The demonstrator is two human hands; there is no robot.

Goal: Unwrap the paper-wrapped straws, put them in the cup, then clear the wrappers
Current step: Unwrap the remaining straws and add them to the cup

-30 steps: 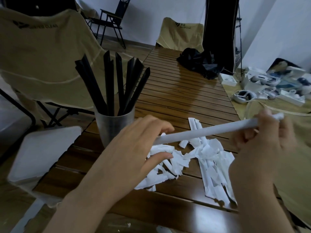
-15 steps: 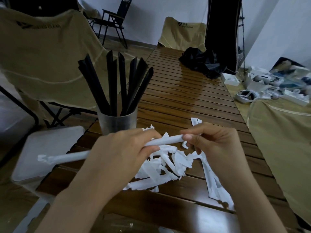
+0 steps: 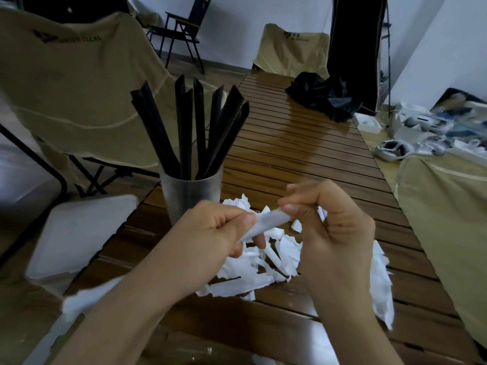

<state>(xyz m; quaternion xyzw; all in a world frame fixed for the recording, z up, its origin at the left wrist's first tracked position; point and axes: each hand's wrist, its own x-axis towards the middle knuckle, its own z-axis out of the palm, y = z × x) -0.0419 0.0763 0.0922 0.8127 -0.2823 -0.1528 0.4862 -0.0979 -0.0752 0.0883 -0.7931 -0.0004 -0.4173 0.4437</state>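
Note:
A white paper-wrapped straw (image 3: 266, 223) runs between both hands above the table. My left hand (image 3: 218, 233) grips it near one end, and the rest of the straw passes under my left forearm, its far end blurred at the lower left. My right hand (image 3: 326, 219) pinches the paper tip with thumb and forefinger. Behind the hands stands a frosted cup (image 3: 184, 196) holding several black straws (image 3: 189, 130). Torn white wrappers (image 3: 263, 280) lie in a heap on the slatted wooden table (image 3: 290, 154) beneath the hands.
A white lid-like tray (image 3: 79, 233) sits at the table's left edge. Beige folding chairs (image 3: 66, 88) stand left, far back and right. A black cloth bundle (image 3: 321, 97) lies at the table's far end. White headsets and boxes (image 3: 411, 135) lie at the right.
The wrapped straw has slid leftward through my hands. My right hand moved in from the far right to the straw's tip close to my left hand. The view came closer.

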